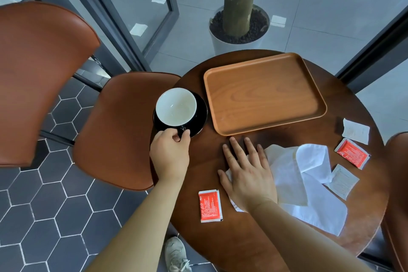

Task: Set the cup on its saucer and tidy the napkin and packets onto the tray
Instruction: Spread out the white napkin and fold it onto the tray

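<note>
A black cup (176, 106) with a white inside sits over the black saucer (202, 115) at the table's left edge. My left hand (170, 152) pinches the cup's handle. My right hand (245, 170) lies flat, fingers straight, on the left part of the crumpled white napkin (309, 183). The wooden tray (262, 93) stands bare at the back. A red packet (210, 205) lies near the front edge, another red packet (352, 153) at the right. Two white packets (356, 130) (341, 181) lie beside the napkin.
The round dark wooden table (220, 238) has brown chairs (123, 128) at its left and another chair edge (397, 183) at the right. A potted tree trunk (239, 26) stands behind the table, by glass walls. My shoe (176, 254) shows below.
</note>
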Demonstrator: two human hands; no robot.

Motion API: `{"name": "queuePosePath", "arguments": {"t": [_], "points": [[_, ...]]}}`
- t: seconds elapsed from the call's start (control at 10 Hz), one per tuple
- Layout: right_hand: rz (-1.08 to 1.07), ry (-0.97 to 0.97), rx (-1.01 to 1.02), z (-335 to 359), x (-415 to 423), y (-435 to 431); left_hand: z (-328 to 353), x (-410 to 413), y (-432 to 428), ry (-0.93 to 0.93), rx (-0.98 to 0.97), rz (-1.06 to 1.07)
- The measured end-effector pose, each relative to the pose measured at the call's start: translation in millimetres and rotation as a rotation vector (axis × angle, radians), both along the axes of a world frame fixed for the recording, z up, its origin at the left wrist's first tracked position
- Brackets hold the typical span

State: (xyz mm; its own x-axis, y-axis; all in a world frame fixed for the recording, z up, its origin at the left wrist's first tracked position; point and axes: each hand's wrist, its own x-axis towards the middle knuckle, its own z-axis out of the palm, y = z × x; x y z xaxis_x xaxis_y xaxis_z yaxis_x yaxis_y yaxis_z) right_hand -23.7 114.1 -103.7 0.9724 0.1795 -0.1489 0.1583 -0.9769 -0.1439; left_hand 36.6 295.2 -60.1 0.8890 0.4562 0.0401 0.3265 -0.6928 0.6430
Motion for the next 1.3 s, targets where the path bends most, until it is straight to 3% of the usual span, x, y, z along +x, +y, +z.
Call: {"name": "queuePosePath", "arguments": {"t": [0.8, 1.3], "points": [[-0.018, 0.028, 0.002, -2, -1, -1, -2, 7, 45, -0.099, 0.071, -0.262], [-0.017, 0.016, -0.001, -5, 0, 0, -4, 15, 58, -0.105, 0.078, -0.315]]}}
